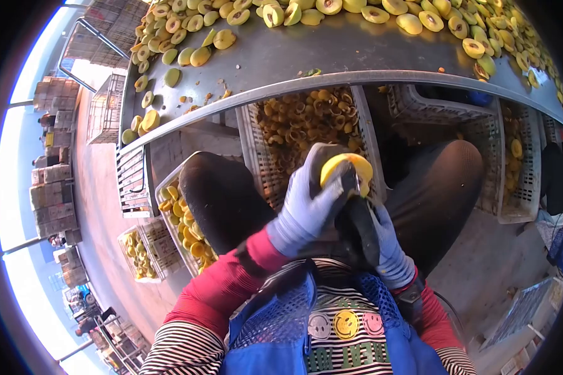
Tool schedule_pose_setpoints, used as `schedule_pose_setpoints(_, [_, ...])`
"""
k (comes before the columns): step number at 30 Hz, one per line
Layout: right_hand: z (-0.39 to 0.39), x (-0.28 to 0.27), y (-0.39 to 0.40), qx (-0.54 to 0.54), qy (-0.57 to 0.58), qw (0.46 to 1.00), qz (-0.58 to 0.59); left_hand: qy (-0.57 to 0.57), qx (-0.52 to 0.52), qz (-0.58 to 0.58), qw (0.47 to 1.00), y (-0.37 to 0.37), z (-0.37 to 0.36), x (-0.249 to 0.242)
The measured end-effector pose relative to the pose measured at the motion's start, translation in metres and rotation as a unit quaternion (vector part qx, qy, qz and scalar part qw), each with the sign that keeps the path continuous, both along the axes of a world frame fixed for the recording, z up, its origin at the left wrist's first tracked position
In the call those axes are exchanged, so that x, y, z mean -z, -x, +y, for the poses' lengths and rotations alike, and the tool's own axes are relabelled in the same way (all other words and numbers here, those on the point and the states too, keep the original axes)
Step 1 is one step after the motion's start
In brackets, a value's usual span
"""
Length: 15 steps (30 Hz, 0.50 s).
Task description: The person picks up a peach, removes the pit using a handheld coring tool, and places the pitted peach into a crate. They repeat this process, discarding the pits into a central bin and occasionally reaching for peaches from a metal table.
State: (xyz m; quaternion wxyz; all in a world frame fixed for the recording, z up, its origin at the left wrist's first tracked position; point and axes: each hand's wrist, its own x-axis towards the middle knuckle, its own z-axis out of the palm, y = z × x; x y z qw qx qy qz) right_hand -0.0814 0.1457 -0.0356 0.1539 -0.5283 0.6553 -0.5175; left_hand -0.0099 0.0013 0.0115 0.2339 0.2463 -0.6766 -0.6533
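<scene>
In front of my knees, my left hand [309, 197], in a pale glove with dark fingers, is closed around a yellow peach half [363, 167]. Its cut side faces partly toward my right hand. My right hand [372, 234], gloved the same way, is closed close against the fruit. A thin shiny metal tool [357, 185] shows between the dark fingertips and the peach flesh; its handle is hidden in the right hand. Beneath both hands stands a crate [251, 134] holding brownish fruit scraps.
A metal table [281, 53] with a raised front rim carries many peach halves [375, 14]. At the left, crates of yellow halves [191, 231] and greenish pieces [137, 253] stand on the floor. Another crate [519, 209] is by my right knee. Stacked crates [53, 197] line the far left.
</scene>
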Motion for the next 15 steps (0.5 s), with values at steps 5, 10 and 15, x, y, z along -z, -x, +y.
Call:
schedule_pose_setpoints(5, [-0.024, -0.048, 0.0, -0.038, -0.087, 0.846, -0.524, -0.277, 0.051, -0.052, 0.958, 0.005, -0.02, -0.019])
schedule_pose_setpoints(10, [-0.016, -0.041, 0.0, -0.211, -0.137, 0.411, -0.876, 0.111, 0.059, -0.064, 0.99, -0.007, -0.017, -0.002])
schedule_pose_setpoints(15, [-0.016, -0.035, -0.018, -0.351, 0.025, 0.149, -0.924, -0.318, 0.039, -0.037, 0.947, -0.008, 0.002, -0.017])
